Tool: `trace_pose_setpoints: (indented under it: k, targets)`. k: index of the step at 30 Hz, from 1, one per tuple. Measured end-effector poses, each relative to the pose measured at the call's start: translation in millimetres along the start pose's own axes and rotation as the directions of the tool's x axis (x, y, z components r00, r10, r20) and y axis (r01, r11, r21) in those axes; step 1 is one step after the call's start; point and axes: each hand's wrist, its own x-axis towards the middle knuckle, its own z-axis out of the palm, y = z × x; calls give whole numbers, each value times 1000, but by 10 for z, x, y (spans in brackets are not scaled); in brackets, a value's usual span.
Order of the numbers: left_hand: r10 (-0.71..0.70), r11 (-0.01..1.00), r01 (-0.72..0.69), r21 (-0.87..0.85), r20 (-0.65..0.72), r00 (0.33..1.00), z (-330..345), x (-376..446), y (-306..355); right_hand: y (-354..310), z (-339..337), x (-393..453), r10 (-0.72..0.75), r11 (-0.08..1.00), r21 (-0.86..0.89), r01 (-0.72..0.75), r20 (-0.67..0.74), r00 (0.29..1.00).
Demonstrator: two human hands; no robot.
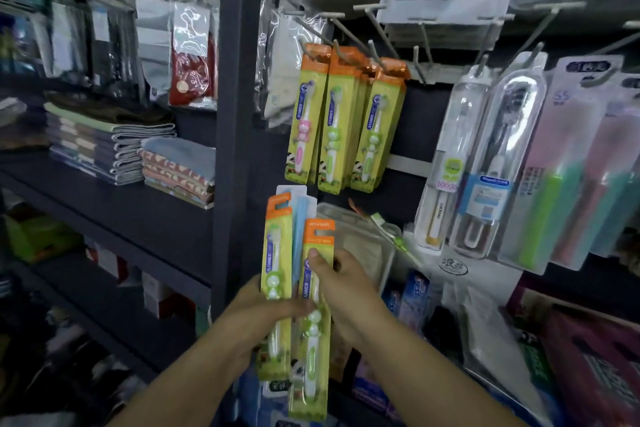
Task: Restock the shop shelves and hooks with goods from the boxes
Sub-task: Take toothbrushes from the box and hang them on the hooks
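Left hand [263,314] is curled round the lower part of a small fan of toothbrush packs [277,274], fingers wrapped across their fronts, thumb hidden behind. Right hand [341,284] grips the nearest pack [313,350] from its right edge, thumb pressed flat on the front just under the orange header, remaining fingers behind and not visible. The packs are held upright in front of the dark upright post [230,114], below the hooks. Each held pack has a yellow-green card with an orange top and a hang slot, showing a green child's brush; a pale blue pack [300,218] stands between them at the back. Directly above, three like packs hang side by side on hooks [346,55], the left one [306,114] with a pink brush, the other two green. To the right hang clear-cased toothbrushes [498,163]. To the left, folded towels [114,149] lie stacked on a dark shelf [138,204].
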Motion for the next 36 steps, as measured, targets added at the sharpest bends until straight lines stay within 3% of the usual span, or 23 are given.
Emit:
trace_pose_setpoints:
  k: [5,12,19,25,31,36]
  targets:
    - [9,998,-15,-68,-81,997,31,24,-36,38,-40,64,36,997,66,-40,57,998]
    - [33,996,-42,-83,-111,993,63,53,-37,20,-150,36,-37,992,127,20,128,991]
    - [12,993,-23,-116,-92,996,35,99,-57,57,-160,14,-71,997,23,69,133,989]
    - [-17,988,8,-154,-56,998,-55,95,-56,104,-152,-57,29,999,-39,-21,201,979]
    - [-55,986,42,-162,-79,995,-110,79,-54,52,-206,30,32,999,-18,-32,26,999]
    - [-65,986,55,-155,-62,996,-81,52,9,-62,-216,15,-77,997,-21,76,-75,994]
